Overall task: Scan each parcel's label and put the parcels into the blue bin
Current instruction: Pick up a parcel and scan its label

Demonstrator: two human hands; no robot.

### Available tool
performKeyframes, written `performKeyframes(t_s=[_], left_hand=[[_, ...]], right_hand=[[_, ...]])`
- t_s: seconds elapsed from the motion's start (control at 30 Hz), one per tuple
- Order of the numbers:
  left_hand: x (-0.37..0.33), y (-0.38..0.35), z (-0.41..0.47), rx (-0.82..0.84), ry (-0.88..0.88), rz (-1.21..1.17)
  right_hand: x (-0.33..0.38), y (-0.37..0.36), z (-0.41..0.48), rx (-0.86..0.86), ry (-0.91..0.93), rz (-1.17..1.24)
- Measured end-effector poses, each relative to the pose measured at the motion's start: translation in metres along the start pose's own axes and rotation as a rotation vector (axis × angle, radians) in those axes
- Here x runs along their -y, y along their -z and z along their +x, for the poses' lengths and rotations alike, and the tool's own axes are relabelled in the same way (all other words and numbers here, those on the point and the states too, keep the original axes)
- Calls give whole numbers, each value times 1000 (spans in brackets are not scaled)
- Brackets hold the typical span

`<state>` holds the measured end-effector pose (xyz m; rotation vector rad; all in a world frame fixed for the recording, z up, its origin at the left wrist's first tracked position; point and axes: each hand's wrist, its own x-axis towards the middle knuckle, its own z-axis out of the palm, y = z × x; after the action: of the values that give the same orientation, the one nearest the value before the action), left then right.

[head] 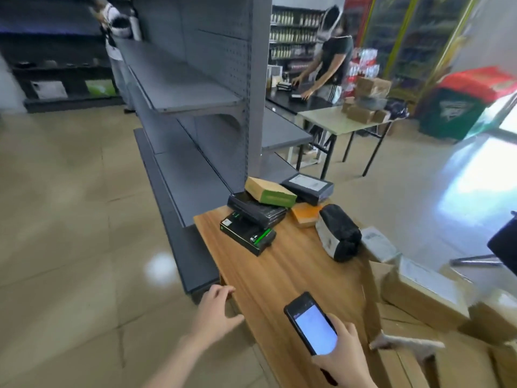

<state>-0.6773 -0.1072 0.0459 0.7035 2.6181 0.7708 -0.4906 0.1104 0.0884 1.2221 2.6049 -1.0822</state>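
Several parcels lie at the far end of the wooden table (282,275): a black box with green print (247,236), a black wrapped parcel (256,210) with a tan and green box (270,191) on top, a dark box with a white label (307,186), an orange packet (306,214) and a black and grey bag parcel (338,236). My right hand (344,357) holds a phone (312,323) with its screen lit, over the table's near end. My left hand (215,312) hovers open at the table's left edge, holding nothing. No blue bin is in view.
Grey metal shelving (195,113) stands to the left and behind the table. Cardboard boxes (425,295) with white labels are piled at the right. Another person (330,57) works at a far counter beside a folding table (335,121) with brown parcels.
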Motion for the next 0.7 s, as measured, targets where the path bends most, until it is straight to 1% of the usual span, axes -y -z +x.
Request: performKeyframes(t_s=[0.07,0.3,0.37,0.47,0.57,0.7], left_hand=[[-9,0,29,4,11,32],[-22,13,119,-10,43,119],[-21,16,143,11,63,132],[-14,19,188,89,75,166],[-2,22,233,132,47,236],[13,21,277,163,0,349]], right_hand=[[1,-1,23,20,-45,18],[16,-3,86,78,-44,17],[23,-5,102,87,-64,33],[41,-8,126,110,-96,1],[58,-15,151,125,-106,-15],[77,-24,180,99,-120,23]])
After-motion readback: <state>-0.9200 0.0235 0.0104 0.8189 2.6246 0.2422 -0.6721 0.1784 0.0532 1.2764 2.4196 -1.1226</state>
